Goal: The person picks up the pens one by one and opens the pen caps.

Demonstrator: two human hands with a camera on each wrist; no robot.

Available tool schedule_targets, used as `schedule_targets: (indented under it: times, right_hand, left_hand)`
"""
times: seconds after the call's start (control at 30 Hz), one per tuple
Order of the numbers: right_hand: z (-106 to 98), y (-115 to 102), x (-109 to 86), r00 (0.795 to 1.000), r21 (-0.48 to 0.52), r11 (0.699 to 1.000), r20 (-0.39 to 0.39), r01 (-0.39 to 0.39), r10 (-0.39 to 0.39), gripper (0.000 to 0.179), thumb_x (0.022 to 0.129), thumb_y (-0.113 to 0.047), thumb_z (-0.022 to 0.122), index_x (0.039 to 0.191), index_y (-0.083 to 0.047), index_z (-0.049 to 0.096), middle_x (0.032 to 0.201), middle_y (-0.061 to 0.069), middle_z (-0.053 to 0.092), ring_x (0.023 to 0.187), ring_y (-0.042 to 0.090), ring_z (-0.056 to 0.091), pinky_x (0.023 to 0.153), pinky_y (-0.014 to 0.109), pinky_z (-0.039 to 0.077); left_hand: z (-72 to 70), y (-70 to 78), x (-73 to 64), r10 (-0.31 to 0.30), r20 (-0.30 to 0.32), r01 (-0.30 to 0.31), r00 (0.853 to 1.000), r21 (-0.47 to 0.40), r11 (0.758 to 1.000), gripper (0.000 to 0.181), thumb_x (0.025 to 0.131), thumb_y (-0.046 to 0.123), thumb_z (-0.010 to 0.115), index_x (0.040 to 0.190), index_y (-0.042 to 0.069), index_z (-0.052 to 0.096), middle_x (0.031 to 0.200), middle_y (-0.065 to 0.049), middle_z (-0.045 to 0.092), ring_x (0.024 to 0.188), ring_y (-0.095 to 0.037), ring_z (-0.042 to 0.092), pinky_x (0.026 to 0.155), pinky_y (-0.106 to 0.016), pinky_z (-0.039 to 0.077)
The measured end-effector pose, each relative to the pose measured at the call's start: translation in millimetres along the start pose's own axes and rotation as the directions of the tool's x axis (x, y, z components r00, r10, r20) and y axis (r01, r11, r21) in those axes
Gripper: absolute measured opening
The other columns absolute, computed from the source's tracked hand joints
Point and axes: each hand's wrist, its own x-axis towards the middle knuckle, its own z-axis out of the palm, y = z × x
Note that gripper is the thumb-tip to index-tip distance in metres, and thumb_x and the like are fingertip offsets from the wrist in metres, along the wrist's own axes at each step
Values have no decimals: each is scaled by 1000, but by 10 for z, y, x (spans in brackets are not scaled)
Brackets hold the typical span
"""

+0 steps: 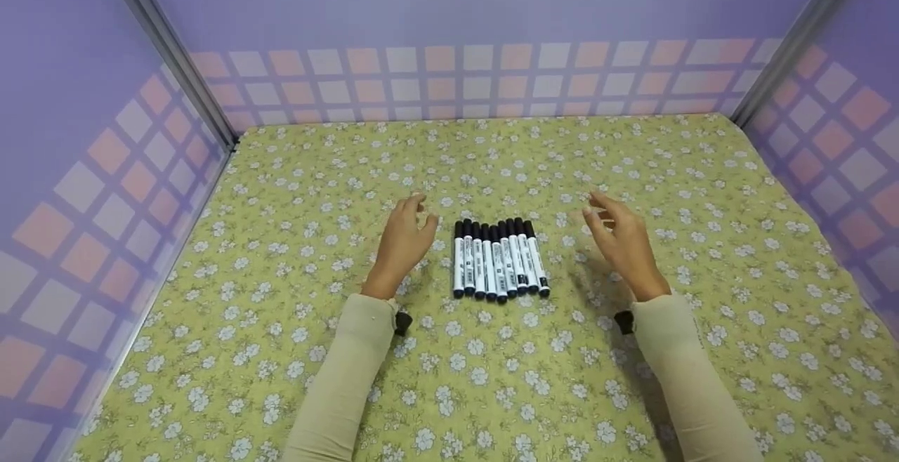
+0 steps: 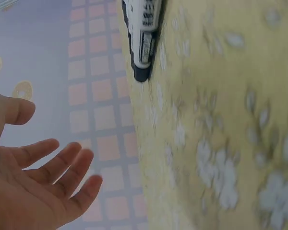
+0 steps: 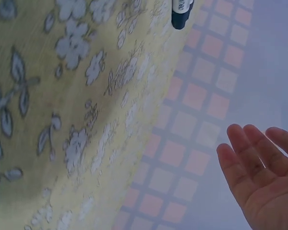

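Several white markers with black caps (image 1: 498, 262) lie side by side in a row on the flowered cloth, caps pointing away from me. My left hand (image 1: 405, 237) hovers to the left of the row, fingers loosely bent and touching nothing. On the other side, my right hand (image 1: 621, 241) is held above the cloth, also with nothing in it. In the left wrist view, the end of a marker (image 2: 145, 40) shows past the relaxed left hand (image 2: 43, 177). The right wrist view has a marker end (image 3: 181, 14) at the top and the right hand (image 3: 264, 172) with its fingers apart.
A yellow-green flowered cloth (image 1: 435, 378) covers the table. Purple walls with pink and white squares (image 1: 477, 83) stand at the back and both sides, with grey metal posts (image 1: 168, 48) at the corners. Each wrist carries a small black device (image 1: 402, 323).
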Motion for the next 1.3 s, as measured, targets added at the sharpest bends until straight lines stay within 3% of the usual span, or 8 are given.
schedule_targets:
  times: [0.13, 0.37, 0.5, 0.7, 0.8, 0.97, 1.13, 1.3]
  right_hand:
    - [-38, 17, -5, 997, 83, 994, 28, -69, 67, 50, 100, -38, 50, 138, -6, 52, 128, 17, 61, 106, 31, 63, 91, 45, 50]
    - [-91, 53, -35, 978, 207, 960, 127, -191, 167, 50, 99, -41, 50, 138, -9, 53, 123, 17, 63, 92, 11, 66, 83, 30, 55]
    - [-92, 72, -48, 963, 225, 945, 181, -238, 200, 48, 100, -38, 49, 136, -7, 55, 122, 19, 63, 91, 8, 66, 84, 26, 54]
    - [-146, -91, -70, 953, 224, 942, 229, -251, 199, 41, 101, -27, 49, 133, -2, 56, 119, 24, 64, 96, 26, 67, 89, 37, 53]
    - [-196, -238, -94, 952, 204, 948, 238, -243, 193, 39, 102, -21, 48, 132, 2, 55, 119, 26, 63, 97, 32, 66, 90, 39, 53]
    - [-206, -252, -97, 950, 179, 955, 251, -235, 187, 38, 102, -20, 48, 132, 2, 55, 118, 26, 63, 93, 24, 67, 90, 42, 53]
    - [-130, -17, -49, 946, 188, 952, 266, -240, 186, 42, 101, -30, 50, 132, -3, 57, 119, 23, 64, 94, 25, 67, 88, 38, 54]
    - [-100, 100, -45, 945, 164, 962, 279, -219, 168, 49, 100, -39, 49, 132, -4, 57, 119, 19, 65, 97, 26, 66, 84, 26, 54]
  left_hand:
    - [68, -7, 6, -70, 93, 83, 993, -141, 987, 38, 99, 28, 50, 131, 7, 54, 115, -11, 59, 94, -24, 58, 74, -37, 48]
    - [207, -37, 21, -152, 174, 185, 973, -196, 963, 36, 97, 26, 52, 125, 4, 56, 103, -10, 57, 70, -16, 49, 60, -29, 40]
    - [274, -40, 45, -201, 220, 243, 955, -181, 953, 35, 95, 28, 57, 122, 6, 57, 97, -9, 60, 68, -16, 53, 57, -29, 42]
    - [343, -45, 80, -261, 293, 299, 920, -91, 950, 39, 94, 31, 59, 124, 7, 55, 96, -9, 62, 73, -18, 57, 62, -30, 46]
    - [361, -66, 84, -276, 308, 313, 911, -75, 947, 39, 93, 30, 61, 123, 7, 55, 99, -9, 62, 75, -17, 57, 64, -30, 47]
    - [377, -99, 92, -301, 318, 342, 899, -81, 936, 39, 90, 29, 67, 120, 7, 57, 101, -10, 61, 76, -16, 56, 65, -29, 47]
    - [387, -98, 110, -307, 304, 344, 902, -76, 936, 17, 87, 24, 71, 84, 12, 60, 76, -3, 56, 63, -14, 49, 58, -27, 43]
    - [411, -76, 141, -299, 305, 329, 904, -52, 943, 50, 86, 19, 72, 56, 18, 32, 52, 3, 30, 48, -13, 31, 50, -29, 33]
